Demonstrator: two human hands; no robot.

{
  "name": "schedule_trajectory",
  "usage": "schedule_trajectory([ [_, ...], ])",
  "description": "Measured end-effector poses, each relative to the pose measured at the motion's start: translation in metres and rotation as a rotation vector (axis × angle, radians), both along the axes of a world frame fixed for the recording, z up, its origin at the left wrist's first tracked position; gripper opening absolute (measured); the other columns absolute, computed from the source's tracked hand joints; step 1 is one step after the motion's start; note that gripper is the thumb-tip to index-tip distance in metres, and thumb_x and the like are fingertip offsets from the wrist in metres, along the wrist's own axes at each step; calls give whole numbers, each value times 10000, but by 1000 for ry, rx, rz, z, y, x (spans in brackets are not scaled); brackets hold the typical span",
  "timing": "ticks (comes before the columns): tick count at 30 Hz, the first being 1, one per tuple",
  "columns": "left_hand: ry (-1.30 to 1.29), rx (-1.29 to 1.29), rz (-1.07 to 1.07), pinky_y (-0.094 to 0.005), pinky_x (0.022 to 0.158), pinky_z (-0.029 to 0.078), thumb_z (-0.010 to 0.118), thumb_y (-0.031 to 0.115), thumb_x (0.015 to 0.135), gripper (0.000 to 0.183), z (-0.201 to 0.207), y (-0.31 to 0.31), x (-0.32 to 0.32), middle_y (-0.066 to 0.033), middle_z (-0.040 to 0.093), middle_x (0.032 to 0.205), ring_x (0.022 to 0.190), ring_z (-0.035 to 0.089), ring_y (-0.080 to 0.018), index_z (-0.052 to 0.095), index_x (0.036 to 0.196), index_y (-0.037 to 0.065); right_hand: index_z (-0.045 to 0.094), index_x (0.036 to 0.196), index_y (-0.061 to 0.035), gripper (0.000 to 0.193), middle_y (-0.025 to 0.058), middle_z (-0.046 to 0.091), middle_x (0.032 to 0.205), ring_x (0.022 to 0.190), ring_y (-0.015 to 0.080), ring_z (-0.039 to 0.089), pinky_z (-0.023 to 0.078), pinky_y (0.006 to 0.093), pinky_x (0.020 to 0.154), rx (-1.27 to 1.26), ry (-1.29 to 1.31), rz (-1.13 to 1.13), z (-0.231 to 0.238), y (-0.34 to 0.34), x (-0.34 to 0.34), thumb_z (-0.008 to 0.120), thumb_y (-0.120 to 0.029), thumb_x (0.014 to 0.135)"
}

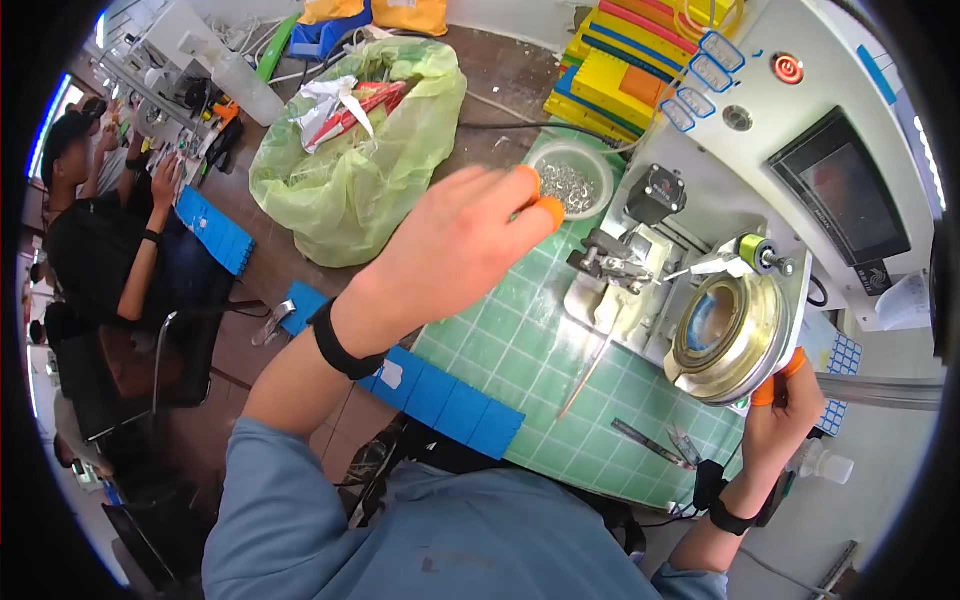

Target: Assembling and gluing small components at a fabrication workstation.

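My left hand [465, 235] reaches over a round, pale bowl [603, 172] holding many small shiny metal pieces [568, 188]. Orange finger cots cover its fingertips. The thumb and fingers are drawn together at the bowl's near left side, and whatever is between them cannot be made out. Down at the right, my right hand [785, 410], also in orange finger cots, is curled beside the round brass-coloured feeder bowl [735, 340] of a bench machine [745, 120]. What its fingers hold, if anything, is hidden. A small metal fixture [612, 262] stands between the two bowls.
Tweezers [650, 440] and a thin stick [585, 378] lie on the green gridded mat [480, 350]. Blue strips [450, 405] line its near edge. A green plastic bag [350, 190] sits far left, yellow blocks [610, 80] behind. Another person [100, 240] works at left.
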State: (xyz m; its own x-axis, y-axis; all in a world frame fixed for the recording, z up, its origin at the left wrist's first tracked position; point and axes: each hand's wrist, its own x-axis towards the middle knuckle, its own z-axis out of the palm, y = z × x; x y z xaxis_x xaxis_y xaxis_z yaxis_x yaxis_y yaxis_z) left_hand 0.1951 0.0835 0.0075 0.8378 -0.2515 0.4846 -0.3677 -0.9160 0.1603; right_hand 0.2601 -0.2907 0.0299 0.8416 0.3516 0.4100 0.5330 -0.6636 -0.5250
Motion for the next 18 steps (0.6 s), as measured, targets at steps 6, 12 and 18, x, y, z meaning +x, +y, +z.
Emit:
schedule_trajectory([
  [6, -42, 22, 40, -382, 717, 489, 676, 8, 779, 266, 8, -12, -6, -91, 559, 917, 799, 595, -272, 659, 1044, 26, 691, 1034, 0, 156, -4, 556, 736, 618, 43, 443, 351, 195, 548, 28, 6, 11, 3, -11, -3, 719, -28, 883],
  [12, 73, 62, -184, -355, 749, 498, 687, 83, 789, 254, -26, -28, -18, -70, 575, 915, 789, 602, -242, 668, 1038, 37, 702, 1053, 2, 197, 18, 553, 732, 592, 65, 431, 341, 208, 532, 5, -20, 35, -6, -7, -7, 706, -13, 857],
  [18, 77, 0, -150, -358, 730, 507, 686, 89, 817, 231, -28, -11, -14, -71, 590, 895, 779, 612, -250, 674, 1045, 48, 689, 1068, 9, 216, 48, 560, 744, 595, 100, 450, 365, 241, 547, 5, -11, 6, -15, -5, 4, 689, -8, 853],
])
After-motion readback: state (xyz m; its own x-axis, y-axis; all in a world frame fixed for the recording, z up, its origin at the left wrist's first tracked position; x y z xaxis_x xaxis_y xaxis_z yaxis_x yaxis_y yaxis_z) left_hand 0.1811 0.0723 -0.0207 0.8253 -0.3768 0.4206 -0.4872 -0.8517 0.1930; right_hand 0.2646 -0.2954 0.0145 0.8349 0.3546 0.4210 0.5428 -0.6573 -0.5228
